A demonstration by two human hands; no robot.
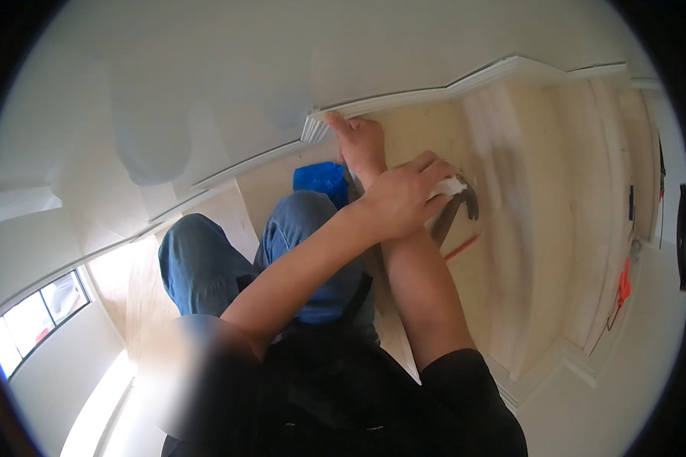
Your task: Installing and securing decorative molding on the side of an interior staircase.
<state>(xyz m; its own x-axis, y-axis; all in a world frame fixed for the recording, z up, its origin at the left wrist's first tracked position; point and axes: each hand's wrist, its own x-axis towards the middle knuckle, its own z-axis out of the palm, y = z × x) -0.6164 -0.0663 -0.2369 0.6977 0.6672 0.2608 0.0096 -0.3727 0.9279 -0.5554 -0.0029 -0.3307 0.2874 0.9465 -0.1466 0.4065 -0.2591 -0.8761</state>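
Observation:
My forearms cross, the left one lying over the right. My left hand (405,199) is closed on a crumpled white cloth or paper (450,186), beside the dark curved claw of a hammer (472,202); my arms hide part of what lies below. Farther up, my right hand (362,145) is at the cut end of a white ridged moulding (315,126) that runs along the wall. Its thumb presses on that end, and the other fingers are curled, partly out of sight. A blue plastic packet (322,180) lies by my knee.
Pale wooden stair steps (541,221) fill the right side. A thin red stick, perhaps a pencil (462,247), lies on the wood. Farther right is an orange-red tool (625,282) with a cord. My jeans-covered knees (297,228) are close to the white wall (206,91); a window (38,312) is at left.

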